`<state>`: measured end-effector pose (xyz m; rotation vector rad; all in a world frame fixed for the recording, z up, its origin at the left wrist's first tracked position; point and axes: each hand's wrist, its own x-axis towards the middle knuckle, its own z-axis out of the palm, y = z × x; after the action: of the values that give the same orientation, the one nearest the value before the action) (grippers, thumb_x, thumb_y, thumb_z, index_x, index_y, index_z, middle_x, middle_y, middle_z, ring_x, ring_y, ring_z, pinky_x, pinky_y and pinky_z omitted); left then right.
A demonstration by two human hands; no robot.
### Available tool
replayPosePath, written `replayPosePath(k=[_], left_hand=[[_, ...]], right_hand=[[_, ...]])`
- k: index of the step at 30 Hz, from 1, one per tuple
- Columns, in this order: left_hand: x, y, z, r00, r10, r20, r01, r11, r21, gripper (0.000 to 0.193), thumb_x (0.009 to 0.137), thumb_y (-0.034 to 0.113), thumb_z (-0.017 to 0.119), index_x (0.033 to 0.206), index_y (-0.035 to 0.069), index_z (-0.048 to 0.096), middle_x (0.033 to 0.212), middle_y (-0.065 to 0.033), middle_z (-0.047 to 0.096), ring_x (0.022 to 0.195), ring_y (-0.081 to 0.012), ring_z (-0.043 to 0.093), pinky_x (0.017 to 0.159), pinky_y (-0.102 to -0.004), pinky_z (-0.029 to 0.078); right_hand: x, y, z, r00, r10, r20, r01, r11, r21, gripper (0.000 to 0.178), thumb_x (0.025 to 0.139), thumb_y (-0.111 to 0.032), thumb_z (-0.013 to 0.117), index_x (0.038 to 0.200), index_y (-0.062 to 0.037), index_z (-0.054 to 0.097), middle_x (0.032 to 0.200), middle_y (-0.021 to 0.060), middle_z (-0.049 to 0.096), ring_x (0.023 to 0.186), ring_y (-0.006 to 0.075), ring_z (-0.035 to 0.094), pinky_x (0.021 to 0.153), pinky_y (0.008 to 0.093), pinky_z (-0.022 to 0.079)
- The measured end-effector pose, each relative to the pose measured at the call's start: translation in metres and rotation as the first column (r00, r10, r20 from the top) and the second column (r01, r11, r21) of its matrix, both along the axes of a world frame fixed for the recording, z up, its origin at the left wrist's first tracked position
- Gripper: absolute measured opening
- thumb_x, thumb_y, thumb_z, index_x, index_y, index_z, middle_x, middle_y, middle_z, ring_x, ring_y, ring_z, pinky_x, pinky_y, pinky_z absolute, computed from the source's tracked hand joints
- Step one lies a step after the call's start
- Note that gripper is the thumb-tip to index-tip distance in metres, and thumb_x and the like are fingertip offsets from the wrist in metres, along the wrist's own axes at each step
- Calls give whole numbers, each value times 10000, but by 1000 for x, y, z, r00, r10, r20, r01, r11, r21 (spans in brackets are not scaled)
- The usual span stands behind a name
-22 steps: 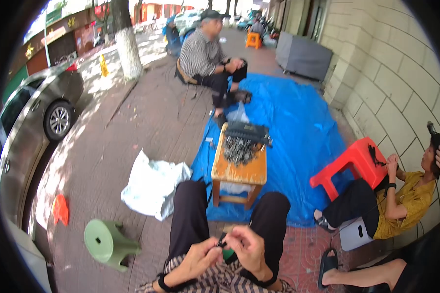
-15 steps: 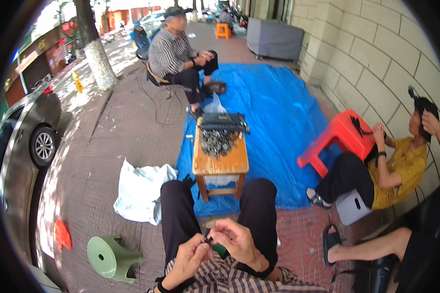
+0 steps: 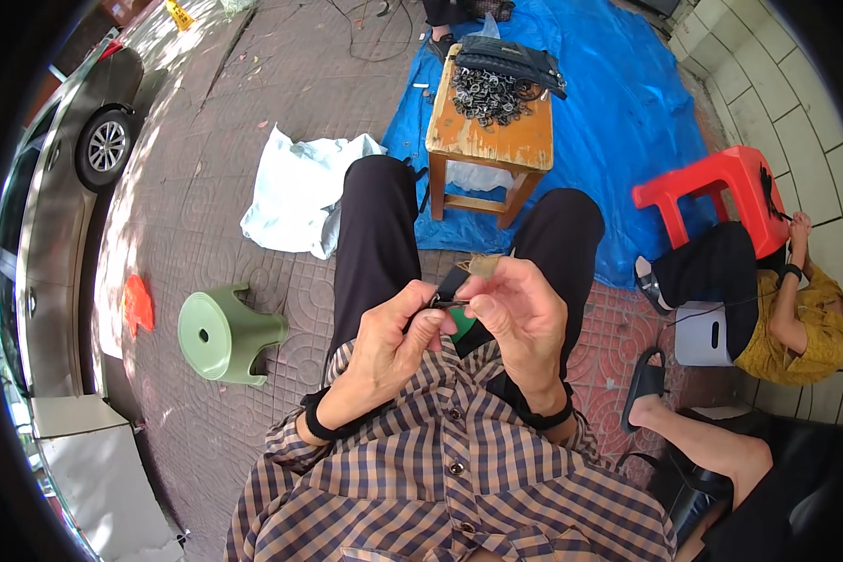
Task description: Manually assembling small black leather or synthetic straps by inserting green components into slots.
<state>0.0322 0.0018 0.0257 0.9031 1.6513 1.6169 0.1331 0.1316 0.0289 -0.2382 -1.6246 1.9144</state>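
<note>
In front of my lap, my left hand [image 3: 398, 332] and my right hand [image 3: 522, 328] meet, fingertips pinched together. Between them is a small dark piece [image 3: 448, 303], partly covered by the fingers; its exact kind does not show. A short black strap [image 3: 453, 283] stands up beside it. Tan wrapping [image 3: 482, 266] covers a fingertip of my right hand. Something green [image 3: 462, 324] shows behind the hands. Beyond my knees, a worn wooden stool [image 3: 496, 145] carries a pile of small dark ring-like pieces [image 3: 489, 97] and a black pouch [image 3: 510, 62].
A blue tarp [image 3: 618, 112] lies under the stool. To the left are a white bag [image 3: 295, 201], a green stool [image 3: 225, 339], a red bag [image 3: 139, 304] and a parked car [image 3: 61, 225]. On the right, a person in yellow [image 3: 810, 323] sits by a red stool [image 3: 717, 192]; another person's leg [image 3: 698, 450] reaches in.
The view has tilted down, so my hands and the wooden stool appear higher and larger. Both hands stay pinched together around the small dark piece.
</note>
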Motion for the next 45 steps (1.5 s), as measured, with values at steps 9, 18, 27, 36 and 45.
replayPosePath(k=[9, 18, 27, 36, 45], left_hand=[[3, 0, 6, 981, 15, -195, -38, 992, -117, 86, 929, 35, 487, 982, 6, 549, 731, -87, 609, 615, -159, 604, 554, -265, 477], [6, 2, 7, 972, 39, -232, -68, 991, -116, 136, 891, -57, 464, 996, -10, 537, 752, -143, 615, 687, -221, 650, 618, -299, 510], [4, 1, 14, 990, 13, -142, -33, 990, -137, 190, 890, -49, 436, 1041, -6, 543, 754, -121, 627, 658, -185, 626, 594, -278, 480], [-2, 3, -1, 995, 26, -97, -41, 988, -148, 143, 898, 5, 466, 996, 8, 570, 638, -55, 597, 497, -70, 515, 474, -232, 423], [0, -3, 1, 1000, 8, -21, -11, 989, -144, 143, 930, 9, 421, 950, -11, 561, 703, -31, 635, 506, -29, 469, 465, -189, 387]], right_hand=[[0, -5, -6, 988, -29, 151, 24, 999, 31, 270, 863, -67, 646, 1085, 27, 525, 839, 71, 613, 777, 107, 609, 720, 244, 505], [-6, -3, -7, 961, 12, 275, -44, 993, 111, 321, 851, -85, 662, 1116, 27, 521, 767, 63, 606, 696, 104, 610, 624, 239, 519], [-11, 3, -14, 945, -98, 312, 38, 980, 193, 291, 849, -151, 671, 1073, 1, 564, 778, 64, 614, 705, 106, 586, 645, 261, 491], [-9, 0, -10, 978, -80, 190, 78, 997, 21, 209, 923, -145, 569, 1041, 27, 555, 861, 70, 624, 732, 91, 582, 669, 219, 485], [-5, -4, -9, 987, -42, 152, 41, 999, 10, 164, 885, -69, 609, 1009, 30, 565, 859, 55, 601, 743, 88, 587, 661, 215, 495]])
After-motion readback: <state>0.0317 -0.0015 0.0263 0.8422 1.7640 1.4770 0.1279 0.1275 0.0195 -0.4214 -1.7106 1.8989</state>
